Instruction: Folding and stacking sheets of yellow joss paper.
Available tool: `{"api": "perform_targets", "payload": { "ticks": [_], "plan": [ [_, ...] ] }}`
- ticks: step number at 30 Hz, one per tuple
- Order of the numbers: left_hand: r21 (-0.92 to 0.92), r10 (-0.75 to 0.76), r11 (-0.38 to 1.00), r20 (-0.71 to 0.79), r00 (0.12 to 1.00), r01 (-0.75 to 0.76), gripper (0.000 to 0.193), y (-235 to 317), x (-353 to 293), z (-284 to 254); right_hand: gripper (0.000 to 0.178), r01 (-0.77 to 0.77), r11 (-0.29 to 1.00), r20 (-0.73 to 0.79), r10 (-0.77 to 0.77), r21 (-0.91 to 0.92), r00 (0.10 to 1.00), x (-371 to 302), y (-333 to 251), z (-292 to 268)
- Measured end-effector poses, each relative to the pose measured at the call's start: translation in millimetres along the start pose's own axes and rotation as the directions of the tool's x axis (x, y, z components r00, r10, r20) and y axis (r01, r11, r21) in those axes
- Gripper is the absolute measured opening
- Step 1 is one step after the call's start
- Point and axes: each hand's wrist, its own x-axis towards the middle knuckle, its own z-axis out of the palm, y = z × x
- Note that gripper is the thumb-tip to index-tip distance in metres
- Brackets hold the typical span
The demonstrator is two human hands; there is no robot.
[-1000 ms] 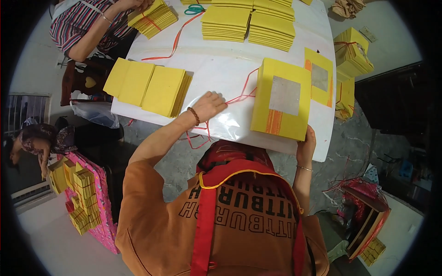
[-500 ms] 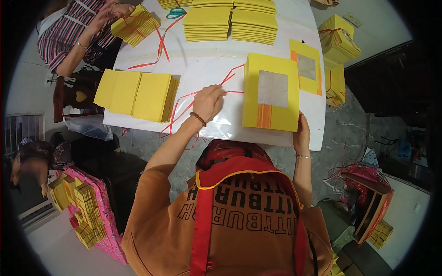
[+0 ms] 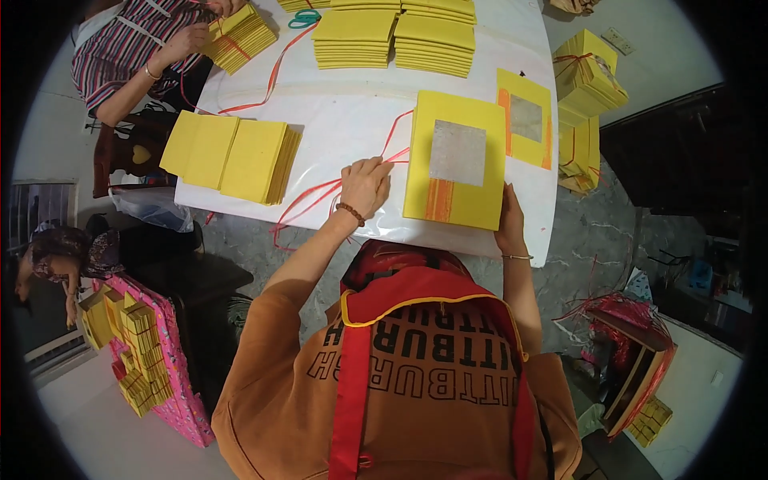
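Note:
A thick stack of yellow paper [image 3: 493,160] with a silver square and an orange patch on top lies near the table's front edge. To its left, my left hand [image 3: 366,188] is closed on red plastic ribbon [image 3: 308,194]. Strands run from the fingers to the stack's left side, and loose lengths trail toward the table edge. My right hand [image 3: 511,220] grips the stack's lower right edge, its fingers partly hidden. A flat yellow sheet [image 3: 544,112] with a silver square and orange strips lies just beyond the stack's right side.
Yellow paper piles [image 3: 254,160] lie on the left, with more stacks [image 3: 352,36] at the far side. Green-handled scissors [image 3: 304,18] rest beside those. At far left a co-worker's hand [image 3: 190,38] handles a ribbon-tied bundle [image 3: 240,40]. Tied bundles [image 3: 588,76] stand off the table's right side.
The yellow stack has shifted slightly left together with my right hand. My left hand still holds the ribbon. The co-worker's hands have moved at their bundle.

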Motion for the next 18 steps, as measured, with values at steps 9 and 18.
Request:
{"api": "perform_targets", "payload": {
  "ticks": [9, 18],
  "plan": [
    [-0.888, -0.502, -0.017, 0.405, 0.764, 0.459, 0.034, 48.6, 9.3, 25.2, 0.05, 0.026, 0.998, 0.049, -0.029, 0.06, 0.998, 19.7, 0.9, 4.1],
    [-0.884, -0.428, -0.223, 0.467, 0.774, 0.41, 0.047, 38.4, 9.2, 47.9, 0.045, -0.06, 0.997, 0.067, 0.057, 0.052, 0.996, 24.7, -4.2, 7.4]
  ]
}}
